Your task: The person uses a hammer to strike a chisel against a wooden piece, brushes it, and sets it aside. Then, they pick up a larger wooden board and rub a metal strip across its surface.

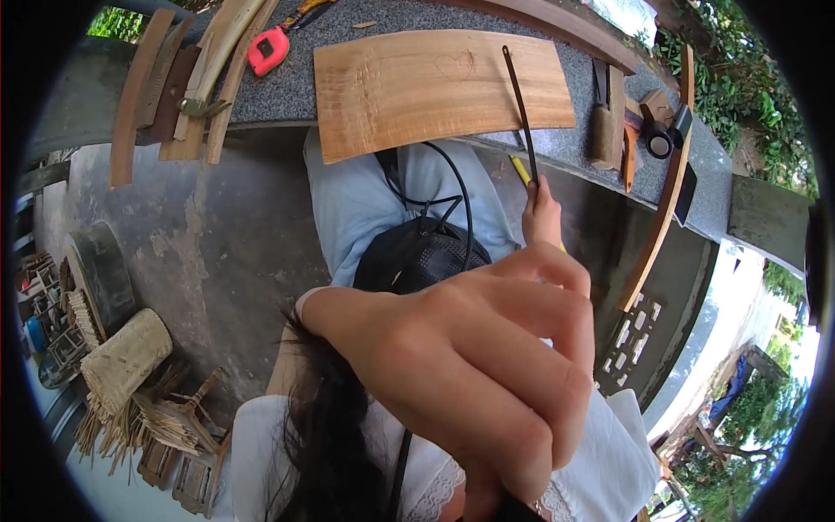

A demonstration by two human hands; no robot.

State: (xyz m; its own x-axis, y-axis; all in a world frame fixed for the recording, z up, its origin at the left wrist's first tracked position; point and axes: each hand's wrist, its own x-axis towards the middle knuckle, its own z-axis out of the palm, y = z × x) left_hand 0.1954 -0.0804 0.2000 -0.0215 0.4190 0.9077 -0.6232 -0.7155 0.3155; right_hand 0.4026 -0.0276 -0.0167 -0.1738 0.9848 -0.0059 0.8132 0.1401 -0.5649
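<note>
Close to the camera, my left hand (452, 357) is raised with its fingers curled inward; whatever may be in them is hidden. Farther off, my right hand (544, 219) is closed around a thin dark strip (523, 113) with a hole at its tip. A yellow pencil-like stick (520, 170) shows beside the strip at the same hand. The strip's far end lies over a curved wooden board (409, 87), which overhangs the table edge above my lap. A faint heart outline is drawn on the board, and rough cut marks show at its left.
On the grey stone table (291, 96) lie a pink tape measure (268, 50) and several wood strips (139, 96) at left. A wooden-handled tool (602, 135) and a black-headed tool (658, 139) are at right. A black bag (417, 257) sits on my lap. Woven baskets (128, 358) stand lower left.
</note>
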